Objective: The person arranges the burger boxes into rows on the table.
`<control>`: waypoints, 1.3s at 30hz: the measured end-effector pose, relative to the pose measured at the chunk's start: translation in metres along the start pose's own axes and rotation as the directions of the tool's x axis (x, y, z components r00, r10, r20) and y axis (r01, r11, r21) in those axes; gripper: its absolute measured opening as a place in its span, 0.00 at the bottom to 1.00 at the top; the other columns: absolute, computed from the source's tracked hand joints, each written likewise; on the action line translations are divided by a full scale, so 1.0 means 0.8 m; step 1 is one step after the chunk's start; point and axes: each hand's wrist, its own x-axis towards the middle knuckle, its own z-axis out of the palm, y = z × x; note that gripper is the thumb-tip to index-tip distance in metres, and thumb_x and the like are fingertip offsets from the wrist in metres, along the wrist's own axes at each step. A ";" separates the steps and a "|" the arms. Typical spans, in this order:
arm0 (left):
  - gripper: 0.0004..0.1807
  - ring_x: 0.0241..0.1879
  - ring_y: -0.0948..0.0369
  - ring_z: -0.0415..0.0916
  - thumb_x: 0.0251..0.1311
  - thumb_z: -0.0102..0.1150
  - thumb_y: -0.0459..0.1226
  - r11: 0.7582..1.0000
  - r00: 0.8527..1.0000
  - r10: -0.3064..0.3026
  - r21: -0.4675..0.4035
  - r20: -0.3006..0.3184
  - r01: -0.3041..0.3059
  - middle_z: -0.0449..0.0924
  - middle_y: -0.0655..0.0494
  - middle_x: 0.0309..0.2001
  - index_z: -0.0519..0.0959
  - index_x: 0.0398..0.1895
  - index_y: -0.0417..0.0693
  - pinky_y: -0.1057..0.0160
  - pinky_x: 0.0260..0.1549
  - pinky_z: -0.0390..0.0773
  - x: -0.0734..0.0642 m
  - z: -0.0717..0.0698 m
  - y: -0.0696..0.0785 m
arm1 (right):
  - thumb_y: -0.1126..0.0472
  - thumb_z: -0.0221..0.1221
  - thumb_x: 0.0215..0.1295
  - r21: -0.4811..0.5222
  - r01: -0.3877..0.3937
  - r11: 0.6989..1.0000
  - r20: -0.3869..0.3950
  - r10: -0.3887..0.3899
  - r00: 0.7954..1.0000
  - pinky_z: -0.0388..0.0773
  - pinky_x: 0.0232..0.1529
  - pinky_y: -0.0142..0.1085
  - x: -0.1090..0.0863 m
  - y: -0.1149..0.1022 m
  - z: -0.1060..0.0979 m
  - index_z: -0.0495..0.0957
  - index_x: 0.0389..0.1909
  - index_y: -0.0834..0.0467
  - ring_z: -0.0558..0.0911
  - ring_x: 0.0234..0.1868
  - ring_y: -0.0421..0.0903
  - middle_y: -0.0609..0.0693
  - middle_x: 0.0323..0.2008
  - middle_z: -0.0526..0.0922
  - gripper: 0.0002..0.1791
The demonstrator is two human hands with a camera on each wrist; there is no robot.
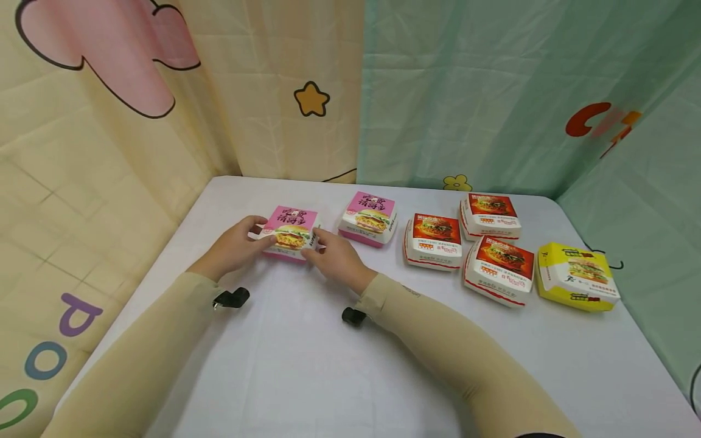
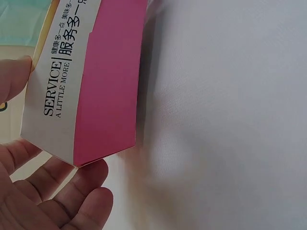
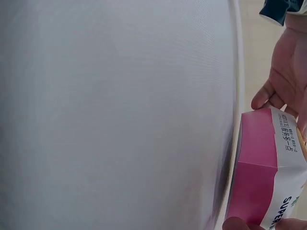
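Observation:
A pink and white burger box (image 1: 292, 218) with a burger picture on its lid sits toward the far left of the table, held between both hands. My left hand (image 1: 232, 246) grips its left side; in the left wrist view the thumb lies against the white lid and the fingers curl around the lower corner. On the opposite side, my right hand (image 1: 338, 258) pinches the right corner, its fingertips (image 3: 237, 223) at the bottom of the right wrist view. Just to the right stands a second pink and white burger box (image 1: 368, 218), touched by neither hand.
Three red and white burger boxes (image 1: 435, 240) cluster right of centre. A yellow burger box (image 1: 577, 277) stands at the right near the table edge. The white-covered table (image 1: 306, 377) meets printed curtains (image 1: 274, 121) at its back and sides.

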 end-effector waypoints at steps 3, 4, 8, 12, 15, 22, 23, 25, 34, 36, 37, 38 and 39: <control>0.45 0.66 0.40 0.74 0.70 0.60 0.62 1.000 1.000 0.010 0.013 0.001 -0.010 0.70 0.37 0.70 0.61 0.80 0.49 0.39 0.65 0.75 -0.007 0.001 0.002 | 0.44 0.63 0.75 0.003 0.012 1.000 -0.005 -0.012 1.000 0.80 0.66 0.47 -0.005 0.000 -0.001 0.63 0.81 0.50 0.81 0.68 0.50 0.51 0.74 0.75 0.39; 0.45 0.65 0.40 0.74 0.70 0.60 0.62 1.000 1.000 0.014 0.017 0.001 -0.014 0.70 0.37 0.69 0.60 0.80 0.48 0.39 0.64 0.75 -0.009 0.002 0.003 | 0.44 0.63 0.75 0.004 0.015 1.000 -0.006 -0.015 1.000 0.81 0.66 0.47 -0.006 0.000 -0.001 0.64 0.81 0.50 0.81 0.68 0.50 0.51 0.74 0.75 0.38; 0.46 0.64 0.39 0.75 0.69 0.61 0.62 1.000 1.000 0.017 0.024 0.008 -0.017 0.70 0.36 0.69 0.60 0.80 0.47 0.39 0.63 0.76 -0.017 0.004 0.005 | 0.44 0.63 0.75 0.014 0.012 1.000 -0.012 -0.012 1.000 0.82 0.64 0.46 -0.012 -0.001 -0.002 0.67 0.79 0.50 0.81 0.66 0.50 0.51 0.71 0.77 0.36; 0.46 0.64 0.39 0.75 0.69 0.61 0.62 1.000 1.000 0.006 0.021 0.019 -0.007 0.70 0.36 0.68 0.60 0.80 0.47 0.39 0.62 0.78 -0.025 0.007 0.006 | 0.43 0.64 0.74 0.013 -0.008 1.000 -0.013 0.008 1.000 0.83 0.63 0.46 -0.019 -0.002 -0.002 0.68 0.77 0.49 0.81 0.65 0.50 0.52 0.68 0.79 0.35; 0.46 0.65 0.40 0.75 0.68 0.62 0.63 1.000 1.000 -0.005 0.017 0.030 0.005 0.70 0.37 0.68 0.60 0.79 0.48 0.40 0.61 0.78 -0.030 0.008 0.006 | 0.42 0.64 0.73 0.004 -0.018 1.000 -0.006 0.018 1.000 0.83 0.62 0.47 -0.024 -0.003 -0.003 0.66 0.77 0.49 0.81 0.63 0.50 0.53 0.67 0.80 0.36; 0.46 0.63 0.40 0.76 0.68 0.63 0.61 1.000 0.999 0.010 0.018 0.043 -0.010 0.71 0.38 0.66 0.60 0.78 0.47 0.42 0.58 0.80 -0.039 0.013 0.005 | 0.42 0.62 0.75 -0.051 0.021 0.998 0.019 -0.020 1.000 0.82 0.63 0.47 -0.033 -0.002 -0.004 0.63 0.81 0.48 0.81 0.64 0.49 0.54 0.68 0.80 0.38; 0.45 0.63 0.41 0.76 0.68 0.64 0.61 1.000 0.999 0.009 0.018 0.043 -0.010 0.71 0.39 0.66 0.61 0.78 0.47 0.42 0.58 0.80 -0.040 0.014 0.005 | 0.42 0.61 0.75 -0.056 0.026 0.998 0.021 -0.024 0.999 0.82 0.63 0.47 -0.034 -0.002 -0.004 0.63 0.81 0.48 0.81 0.64 0.49 0.54 0.68 0.80 0.38; 0.45 0.62 0.41 0.77 0.68 0.63 0.61 1.000 0.999 0.014 0.022 0.048 -0.015 0.71 0.38 0.66 0.61 0.77 0.46 0.43 0.57 0.81 -0.041 0.015 0.004 | 0.42 0.61 0.76 -0.063 0.034 0.997 0.023 -0.033 0.999 0.83 0.61 0.48 -0.036 -0.001 -0.005 0.63 0.80 0.48 0.82 0.62 0.49 0.55 0.67 0.81 0.37; 0.43 0.63 0.41 0.77 0.70 0.61 0.61 1.000 0.998 0.019 0.020 0.065 -0.020 0.67 0.40 0.74 0.60 0.77 0.47 0.41 0.61 0.79 -0.046 0.016 0.002 | 0.43 0.60 0.77 -0.112 0.052 0.992 0.029 -0.050 0.998 0.82 0.57 0.49 -0.037 0.004 -0.005 0.64 0.79 0.48 0.82 0.56 0.50 0.57 0.63 0.82 0.35; 0.42 0.62 0.42 0.77 0.71 0.59 0.61 0.999 0.998 0.023 0.029 0.063 -0.025 0.66 0.42 0.76 0.60 0.77 0.47 0.41 0.61 0.79 -0.046 0.017 0.002 | 0.43 0.60 0.77 -0.119 0.060 0.991 0.026 -0.057 0.998 0.79 0.65 0.51 -0.037 0.004 -0.005 0.64 0.78 0.49 0.81 0.64 0.51 0.57 0.67 0.80 0.35; 0.42 0.62 0.42 0.77 0.72 0.58 0.62 0.999 0.998 0.024 0.035 0.061 -0.026 0.66 0.42 0.76 0.60 0.78 0.48 0.41 0.61 0.79 -0.046 0.017 0.001 | 0.44 0.60 0.77 -0.120 0.066 0.990 0.025 -0.064 0.998 0.77 0.68 0.52 -0.037 0.005 -0.005 0.65 0.78 0.51 0.79 0.68 0.52 0.57 0.69 0.78 0.35; 0.42 0.62 0.43 0.77 0.72 0.57 0.62 0.999 0.998 0.024 0.041 0.060 -0.027 0.66 0.43 0.76 0.60 0.78 0.48 0.41 0.60 0.79 -0.046 0.017 0.001 | 0.44 0.61 0.77 -0.121 0.072 0.990 0.023 -0.070 0.997 0.74 0.72 0.52 -0.036 0.005 -0.005 0.65 0.78 0.52 0.76 0.72 0.52 0.56 0.72 0.76 0.35; 0.42 0.62 0.42 0.77 0.72 0.56 0.62 0.998 0.998 0.027 0.048 0.061 -0.030 0.66 0.42 0.76 0.60 0.79 0.49 0.41 0.60 0.79 -0.047 0.017 0.001 | 0.45 0.61 0.77 -0.120 0.078 0.990 0.024 -0.075 0.997 0.72 0.74 0.52 -0.036 0.005 -0.005 0.65 0.78 0.52 0.74 0.74 0.52 0.56 0.73 0.74 0.35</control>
